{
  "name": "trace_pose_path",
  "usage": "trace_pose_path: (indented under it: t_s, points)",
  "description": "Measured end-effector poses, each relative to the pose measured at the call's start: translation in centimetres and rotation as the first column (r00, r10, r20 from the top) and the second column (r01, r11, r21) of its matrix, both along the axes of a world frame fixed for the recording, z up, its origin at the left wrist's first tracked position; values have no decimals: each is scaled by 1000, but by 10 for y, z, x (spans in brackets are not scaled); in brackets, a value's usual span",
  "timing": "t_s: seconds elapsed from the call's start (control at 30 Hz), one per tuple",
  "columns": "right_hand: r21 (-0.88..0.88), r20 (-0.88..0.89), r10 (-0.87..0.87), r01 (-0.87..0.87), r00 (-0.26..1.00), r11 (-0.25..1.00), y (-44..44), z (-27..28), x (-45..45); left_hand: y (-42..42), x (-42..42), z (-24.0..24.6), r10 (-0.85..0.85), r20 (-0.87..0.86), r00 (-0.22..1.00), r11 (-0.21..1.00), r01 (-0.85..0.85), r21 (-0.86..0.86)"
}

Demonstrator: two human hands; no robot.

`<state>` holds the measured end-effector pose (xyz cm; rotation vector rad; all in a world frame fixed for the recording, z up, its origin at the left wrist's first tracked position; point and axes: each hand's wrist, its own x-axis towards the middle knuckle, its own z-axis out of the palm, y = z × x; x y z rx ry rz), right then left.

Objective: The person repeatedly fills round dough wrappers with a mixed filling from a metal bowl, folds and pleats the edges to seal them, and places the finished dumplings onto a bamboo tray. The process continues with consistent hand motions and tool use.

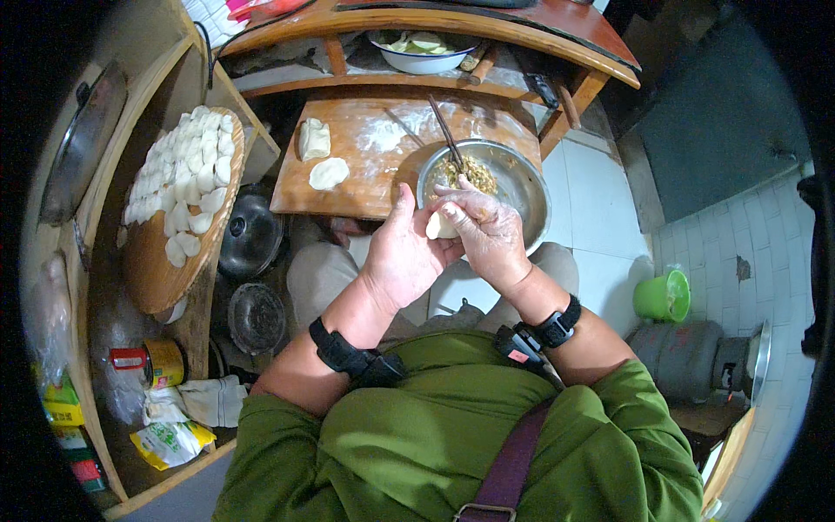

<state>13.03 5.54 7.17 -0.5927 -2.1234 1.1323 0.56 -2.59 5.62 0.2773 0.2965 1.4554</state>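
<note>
Between my two hands is a folded dumpling [441,226] of pale dough. My right hand [486,225], dusted with flour, pinches its edge with thumb and fingers. From the left, my left hand [406,251] cradles it on the fingers, thumb pointing up. Just beyond the hands, a steel bowl [531,189] holds chopped filling [479,176], with dark chopsticks [443,127] standing tilted in it. A flat dough wrapper [329,173] lies on the wooden board [365,202], and a thick block of dough [315,139] sits behind it.
At left, a round woven tray [156,280] carries many rows of dumplings [196,156]. Black lidded pots [251,231] stand below it. An enamel basin [424,62] of cut vegetables sits on the shelf behind the board. A green bucket [662,295] and a gas cylinder [678,359] stand at right.
</note>
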Motion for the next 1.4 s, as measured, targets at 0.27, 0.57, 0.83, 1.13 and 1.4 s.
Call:
trace_pose_path:
  t_s: [0.27,0.57,0.83,1.13,1.4]
  points:
    - [-441,-28,190,-183,981,879,12,13,10,-18,-17,2,7,94,996,977,14,-214]
    - [284,178,467,-499,866,819,-1,10,-18,-33,-28,6,17,58,998,982,-6,-187]
    - [397,213,410,-462,887,793,-20,15,-40,-42,-38,-19,-101,164,981,995,104,-10]
    - [175,253,297,-346,921,922,-30,16,-57,-63,-52,-25,135,200,970,991,-130,-39]
    - [-121,75,379,-369,922,921,-45,25,-83,-116,-88,-2,313,-53,948,948,-316,-45]
